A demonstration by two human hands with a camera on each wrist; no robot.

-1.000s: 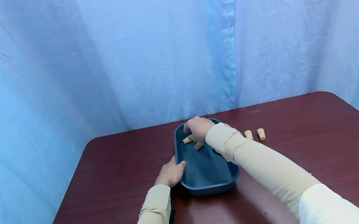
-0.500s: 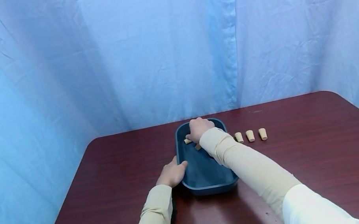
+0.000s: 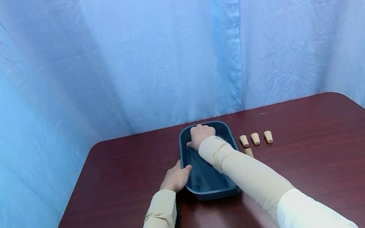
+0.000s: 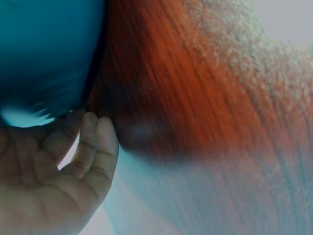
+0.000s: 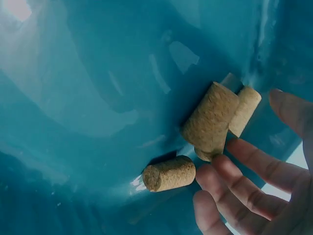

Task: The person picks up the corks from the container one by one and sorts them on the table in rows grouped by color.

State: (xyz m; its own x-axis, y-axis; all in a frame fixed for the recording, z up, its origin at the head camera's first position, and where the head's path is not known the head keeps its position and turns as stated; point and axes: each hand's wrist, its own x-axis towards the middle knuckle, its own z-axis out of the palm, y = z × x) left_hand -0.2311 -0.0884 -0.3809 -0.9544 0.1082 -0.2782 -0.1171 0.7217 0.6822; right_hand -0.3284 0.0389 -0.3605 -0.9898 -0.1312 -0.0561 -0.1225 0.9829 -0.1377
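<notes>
Blue curtain (image 3: 157,53): beyond the tabletop (image 3: 75,214), twelve o'clock.
Left hand (image 3: 175,178): grips the tray (image 3: 215,194) at nine, likely steadying it.
Right hand (image 3: 202,135): loosely spread by corks (image 5: 211,117) toward the tray's twelve.
Outer corks (image 3: 255,139): two-to-three o'clock, apparently lined up deliberately.

The corks (image 5: 211,115) are speckled tan, the tray (image 3: 206,179) dark blue.

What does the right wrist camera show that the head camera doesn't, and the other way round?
Only the right wrist view shows the loose corks inside the blue tray, close to the fingertips of the right hand. Only the head view shows the left hand at the tray's side, four table corks lying on the dark red table, and the blue curtain. Both show the right hand and the tray's interior.
</notes>
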